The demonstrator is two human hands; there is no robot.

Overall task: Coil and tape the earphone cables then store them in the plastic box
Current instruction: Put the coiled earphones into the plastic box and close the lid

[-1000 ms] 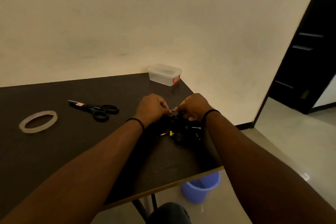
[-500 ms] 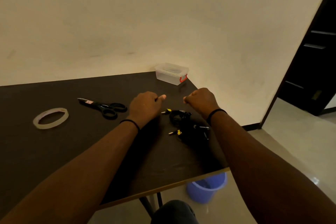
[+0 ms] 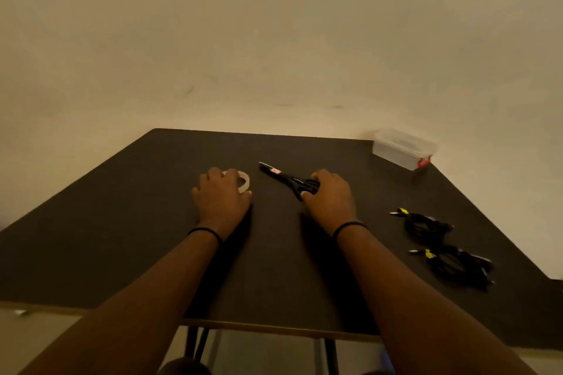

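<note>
Nearest us, two coiled black earphone cables (image 3: 447, 248) lie side by side at the right edge of the dark table (image 3: 122, 222), untouched and well apart from both hands. Farther in, our left hand (image 3: 221, 196) curls its fingers over the roll of clear tape (image 3: 243, 181), while our right hand (image 3: 330, 198) closes on the handles of the black scissors (image 3: 289, 181). At the far right corner stands the clear plastic box (image 3: 402, 148), lid on; we cannot tell its contents
</note>
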